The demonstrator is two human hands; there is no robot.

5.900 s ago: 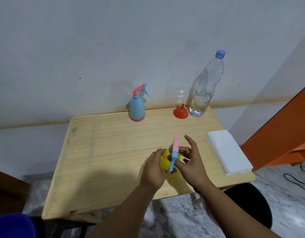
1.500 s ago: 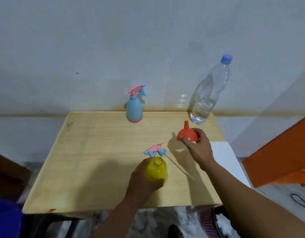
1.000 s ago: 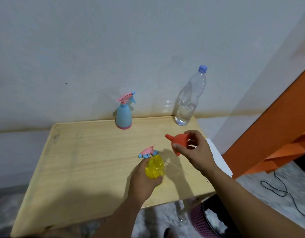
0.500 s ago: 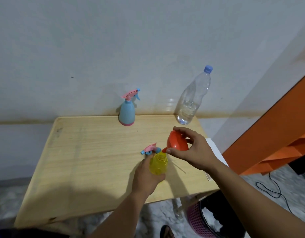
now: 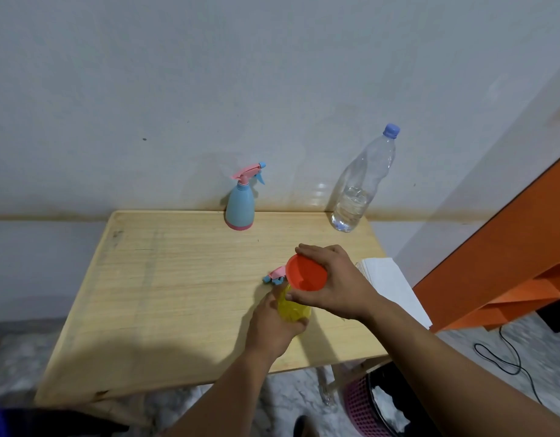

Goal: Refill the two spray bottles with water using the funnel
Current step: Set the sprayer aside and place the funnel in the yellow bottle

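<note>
- The table [image 5: 177, 294] is carrying everything; its far edge is sitting against the wall.
- The water bottle [image 5: 360, 184] is standing capped at the far right corner, roughly a third full, well apart from the hands.
- A stack of napkins [image 5: 395, 285] is lying at the right edge, just beside the right wrist.
- The blue sprayer [image 5: 240, 206] is standing at the far edge with its trigger head on, not yet touched by this step.
- The left hand [image 5: 272, 329] is wrapping around the yellow sprayer [image 5: 292, 309], gripping it upright near the front of the table.
- The right hand [image 5: 332, 279] is gripping the funnel [image 5: 306, 272] by its rim, mouth up, right over the yellow sprayer's neck; the spout is hidden, so I cannot tell whether it is seated.
- The removed trigger head [image 5: 274, 276] is lying on the table just behind the yellow sprayer.
- Step in hand, as I judge it: fitting the funnel into the first sprayer. Next is likely calling for the right hand to let go, fetch the water bottle, uncap it and pour slowly while the left is steadying the sprayer.
</note>
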